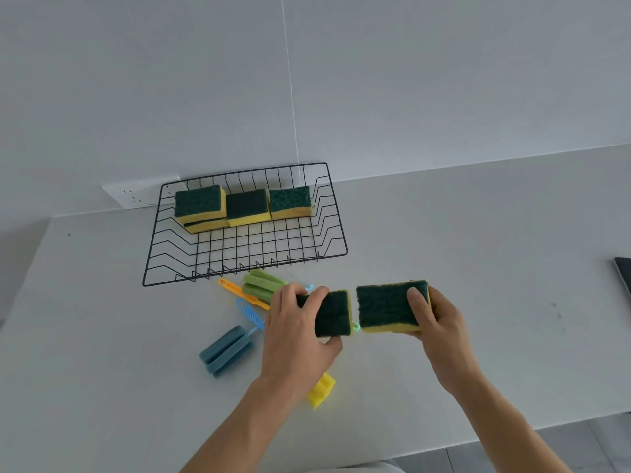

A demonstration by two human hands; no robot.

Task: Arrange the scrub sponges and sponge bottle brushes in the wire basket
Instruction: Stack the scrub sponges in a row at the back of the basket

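Holding one scrub sponge in each hand above the bench's middle, left hand (300,331) clamped on its sponge (333,314), right hand (440,322) on the other (387,307), the person probably next carries both to the wire basket (341,249) at the back edge, beside the row there, brushes after.

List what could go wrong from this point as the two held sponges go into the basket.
1. The left stack in the wire basket already sits uneven, its top sponge offset; adding another there might tip it.
2. The left hand hovers over the bottle brushes, so its forearm could sweep them across the counter.
3. Each hand, like the right hand, grips its sponge by one end only, so one could slip on the way over.
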